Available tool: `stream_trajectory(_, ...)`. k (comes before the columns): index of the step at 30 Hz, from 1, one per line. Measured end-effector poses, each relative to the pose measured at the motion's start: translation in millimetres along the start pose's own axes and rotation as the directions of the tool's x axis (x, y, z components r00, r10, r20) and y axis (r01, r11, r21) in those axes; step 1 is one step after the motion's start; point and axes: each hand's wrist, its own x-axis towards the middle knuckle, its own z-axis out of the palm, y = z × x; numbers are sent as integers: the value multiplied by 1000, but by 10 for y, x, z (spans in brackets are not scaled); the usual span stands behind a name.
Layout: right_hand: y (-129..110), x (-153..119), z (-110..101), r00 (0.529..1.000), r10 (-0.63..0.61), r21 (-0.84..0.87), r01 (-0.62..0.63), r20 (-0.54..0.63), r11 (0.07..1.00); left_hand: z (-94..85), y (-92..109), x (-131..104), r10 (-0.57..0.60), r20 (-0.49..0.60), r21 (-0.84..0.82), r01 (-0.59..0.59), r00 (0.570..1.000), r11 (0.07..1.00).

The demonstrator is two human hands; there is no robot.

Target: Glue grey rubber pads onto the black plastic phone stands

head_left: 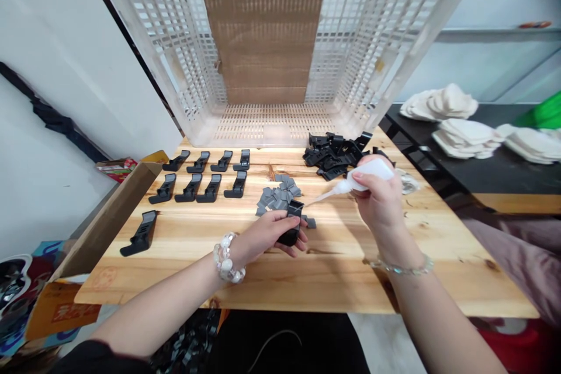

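- While the left hand (272, 231) curls its thumb and fingers round it, a black moulded plastic clip (289, 236) is held low over the middle of a pale, knotty wooden tabletop (342, 274)
- Right hand (380, 201) closed on a white plastic squeeze bottle (374, 173), tilted so its thin translucent nozzle (336, 190) points down to the clip's far end – whether the tip touches, I cannot tell
- Just beyond the clip, a loose pile of small flat grey squares (276, 194)
- Behind the bottle, a jumbled heap of black plastic clips (331, 155)
- To the left, two rows of four black clips with grey upper faces (213, 188) – and a single similar black clip (144, 232) nearer the person
- At the back, a white latticed plastic crate (274, 135) on its side, with a brown corrugated cardboard sheet (267, 41) inside
- Off to the right, stacked off-white cloth-like pieces (465, 137) on a glossy black table (482, 178)
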Motion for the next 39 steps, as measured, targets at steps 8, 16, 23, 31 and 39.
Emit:
stream_trajectory(8, -4, 1, 11, 1000, -19, -13, 19, -14, 1000, -31, -36, 17, 18, 20, 7, -18, 1000, 1000)
stream_trajectory(16, -4, -7, 8, 999, -39, -45, 39, 3, 998, -11, -20, 17, 11, 13, 1, -11, 1000, 1000)
stream_trajectory(23, -6, -10, -9, 999, -40, -79, 41, 12, 996, -18, -25, 28, 11, 2, 8, -11, 1000, 1000)
stream_trajectory(31, -15, -25, -2, 999, -32, -85, 33, 14, 996, 0, -9, 19, 5, -1, -4, -5, 1000, 1000)
stream_trajectory(39, 13, -31, 8, 996, -86, -83, 87, 14, 993, 30, 21, -21, -29, -26, -55, 27, 999, 998)
